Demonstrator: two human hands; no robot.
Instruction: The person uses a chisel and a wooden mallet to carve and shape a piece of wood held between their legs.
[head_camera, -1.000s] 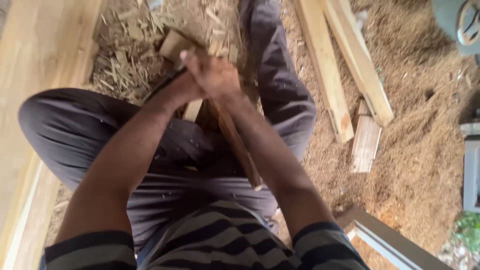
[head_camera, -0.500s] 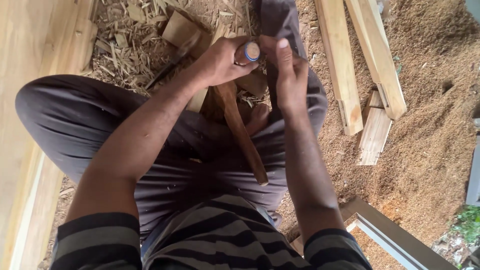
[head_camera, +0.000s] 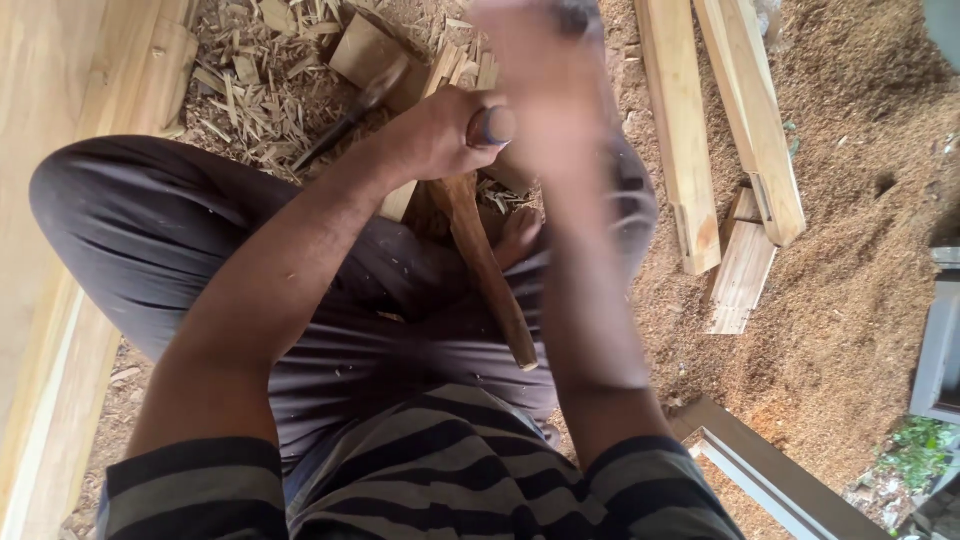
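Seated person working a chisel over a wood stick, sawdust all round.

Left: pale board (head_camera: 50, 200) along the edge; wood chips (head_camera: 260, 90) and a block (head_camera: 365, 50) on the ground past the knees. Left hand (head_camera: 440, 135) is closed round the chisel (head_camera: 490, 127), its rounded butt showing at the thumb side, just above the stick (head_camera: 485, 265), which slants down across the lap. Right hand (head_camera: 540, 70) is raised above and beside the chisel, blurred; grip cannot be told, and a dark thing shows at its top. Right: planks (head_camera: 680, 140) lying on sawdust (head_camera: 850, 250).
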